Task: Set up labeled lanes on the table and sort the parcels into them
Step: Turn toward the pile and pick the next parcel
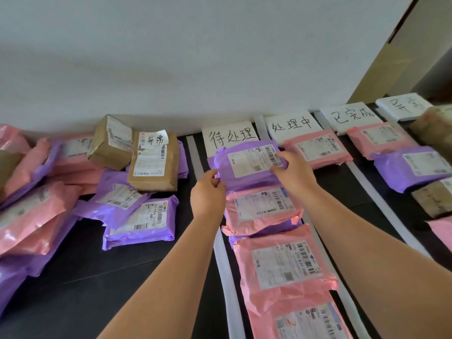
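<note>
Black bench (146, 277), mid-frame: left hand (208, 192) and right hand (293, 172) pinch opposite ends of the purple parcel (247, 165), lying crosswise just below the lane label (230, 138).

Glossy plastic mailers (286, 263); brown paper-wrapped boxes (154, 165), taped; matt dark table (80, 289); lane strips (227, 277) perhaps foam.

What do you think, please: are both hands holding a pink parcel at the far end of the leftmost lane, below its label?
The parcel is purple, not pink; the head view shows the left hand and right hand holding it, below the label.
</note>
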Available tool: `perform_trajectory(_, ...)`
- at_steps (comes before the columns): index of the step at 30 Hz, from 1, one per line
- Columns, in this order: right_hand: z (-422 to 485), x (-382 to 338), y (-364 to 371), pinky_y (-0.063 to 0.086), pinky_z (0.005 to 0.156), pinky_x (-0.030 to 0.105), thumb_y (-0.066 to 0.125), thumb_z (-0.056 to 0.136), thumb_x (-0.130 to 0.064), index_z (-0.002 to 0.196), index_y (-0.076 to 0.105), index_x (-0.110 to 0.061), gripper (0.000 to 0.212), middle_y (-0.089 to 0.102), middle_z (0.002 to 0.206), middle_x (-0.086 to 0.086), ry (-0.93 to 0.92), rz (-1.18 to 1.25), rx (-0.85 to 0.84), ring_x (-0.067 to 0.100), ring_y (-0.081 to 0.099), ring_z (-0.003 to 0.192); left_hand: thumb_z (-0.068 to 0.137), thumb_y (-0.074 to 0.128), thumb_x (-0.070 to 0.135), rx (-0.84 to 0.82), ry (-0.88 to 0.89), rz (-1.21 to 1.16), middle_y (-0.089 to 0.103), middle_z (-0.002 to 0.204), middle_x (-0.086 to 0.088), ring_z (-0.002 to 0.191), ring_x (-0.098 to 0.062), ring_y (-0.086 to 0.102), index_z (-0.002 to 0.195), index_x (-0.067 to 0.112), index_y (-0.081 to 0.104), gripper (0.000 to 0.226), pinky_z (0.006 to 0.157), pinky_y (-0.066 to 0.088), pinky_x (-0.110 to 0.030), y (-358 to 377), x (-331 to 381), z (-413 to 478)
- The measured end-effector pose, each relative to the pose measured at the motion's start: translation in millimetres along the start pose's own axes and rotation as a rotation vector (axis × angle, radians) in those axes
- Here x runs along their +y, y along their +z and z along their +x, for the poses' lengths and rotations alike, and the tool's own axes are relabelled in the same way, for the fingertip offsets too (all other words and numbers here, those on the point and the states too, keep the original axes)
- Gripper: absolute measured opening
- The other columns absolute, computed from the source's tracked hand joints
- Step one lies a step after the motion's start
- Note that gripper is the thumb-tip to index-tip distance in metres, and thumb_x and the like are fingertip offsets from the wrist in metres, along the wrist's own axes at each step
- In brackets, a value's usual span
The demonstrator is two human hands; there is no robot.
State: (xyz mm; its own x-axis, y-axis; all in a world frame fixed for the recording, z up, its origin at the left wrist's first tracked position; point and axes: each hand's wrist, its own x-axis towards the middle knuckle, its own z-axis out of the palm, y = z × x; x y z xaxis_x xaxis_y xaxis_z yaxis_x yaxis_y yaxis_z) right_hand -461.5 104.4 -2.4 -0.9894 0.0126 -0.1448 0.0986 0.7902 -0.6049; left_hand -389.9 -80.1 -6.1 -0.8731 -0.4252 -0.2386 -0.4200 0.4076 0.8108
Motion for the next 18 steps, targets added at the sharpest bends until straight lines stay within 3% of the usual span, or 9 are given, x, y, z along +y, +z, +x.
perform_trajectory(6,7.0,9.8,10.5,0.04,0.105,0.046,0.058,0.095,-0.022,0.141,0.05,-0.026,0.047,0.054,0.136,0.002,0.048,-0.143,-0.048,0.027,0.057,0.117,0.096,0.055,0.015,-0.082,0.0,0.097,0.068,0.12,-0.001,0.1,-0.023,0.065,0.139,0.029,0.053,0.045,0.084,0.054,-0.035,14.0,-17.1,5.7)
perform_trajectory(12,6.7,13.7,12.2,0.043,0.095,0.043,0.06,0.093,-0.018,0.137,0.05,-0.023,0.045,0.054,0.126,0.006,0.036,-0.223,-0.049,0.028,0.058,0.109,0.099,0.054,0.015,-0.123,0.035,0.148,0.063,0.128,0.001,0.107,-0.018,0.062,0.143,0.031,0.048,0.048,0.075,0.046,-0.02,21.2,-25.3,2.4)
perform_trajectory(18,-0.2,11.7,8.6,0.047,0.096,0.046,0.059,0.095,-0.021,0.138,0.05,-0.02,0.045,0.052,0.132,0.006,-0.003,-0.197,-0.019,0.027,0.058,0.111,0.098,0.055,0.019,-0.095,0.07,0.158,0.055,0.134,0.0,0.111,-0.019,0.058,0.147,0.033,0.043,0.052,0.085,0.046,-0.027,18.8,-27.8,-1.9)
